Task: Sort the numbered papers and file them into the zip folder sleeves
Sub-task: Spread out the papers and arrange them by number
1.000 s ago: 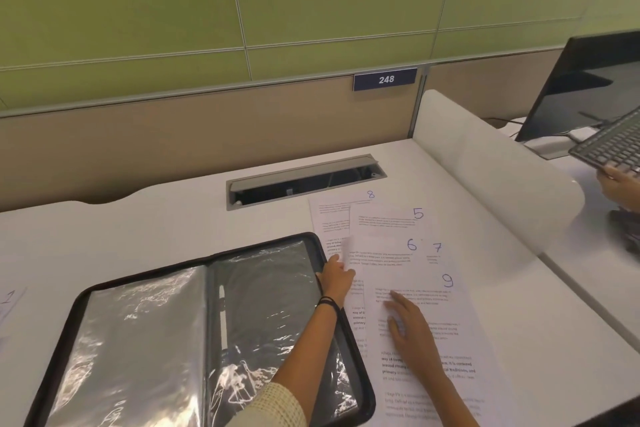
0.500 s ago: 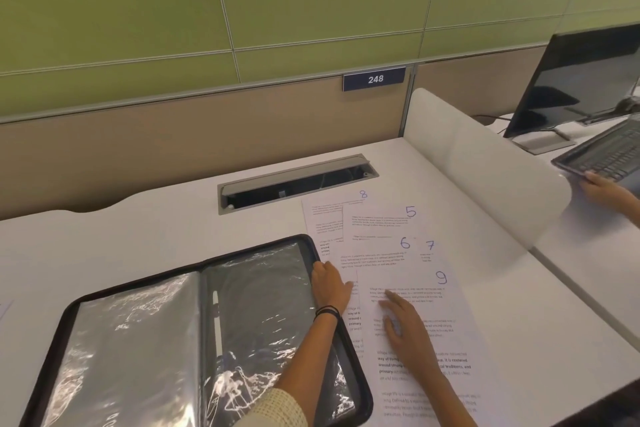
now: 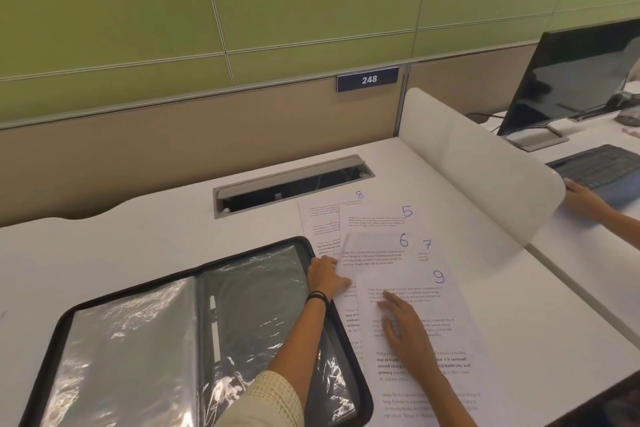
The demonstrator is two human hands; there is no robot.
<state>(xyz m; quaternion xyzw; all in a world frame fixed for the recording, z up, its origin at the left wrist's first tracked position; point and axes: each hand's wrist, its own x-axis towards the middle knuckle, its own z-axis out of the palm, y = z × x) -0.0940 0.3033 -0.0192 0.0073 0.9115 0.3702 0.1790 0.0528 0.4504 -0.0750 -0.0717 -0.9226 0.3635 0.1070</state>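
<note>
An open black zip folder (image 3: 242,255) with shiny clear sleeves (image 3: 138,350) lies on the white desk at the left. To its right, numbered sheets overlap: paper 8 (image 3: 318,215), paper 5 (image 3: 377,215), paper 6 (image 3: 374,250), paper 7 (image 3: 427,253) and paper 9 (image 3: 443,305). My left hand (image 3: 325,279) reaches across the folder and holds the left edge of paper 6, fingertips hidden beneath the raised sheet. My right hand (image 3: 405,333) lies flat with straight fingers on paper 9.
A grey cable slot (image 3: 291,184) is sunk in the desk behind the papers. A frosted divider (image 3: 478,163) bounds the right side. Beyond it stand a monitor (image 3: 571,80) and keyboard (image 3: 602,166), with another person's hand (image 3: 585,198).
Paper 6's left edge has lifted off the pile over my left hand's fingers. My right hand has stayed flat on paper 9. The view has shifted slightly.
</note>
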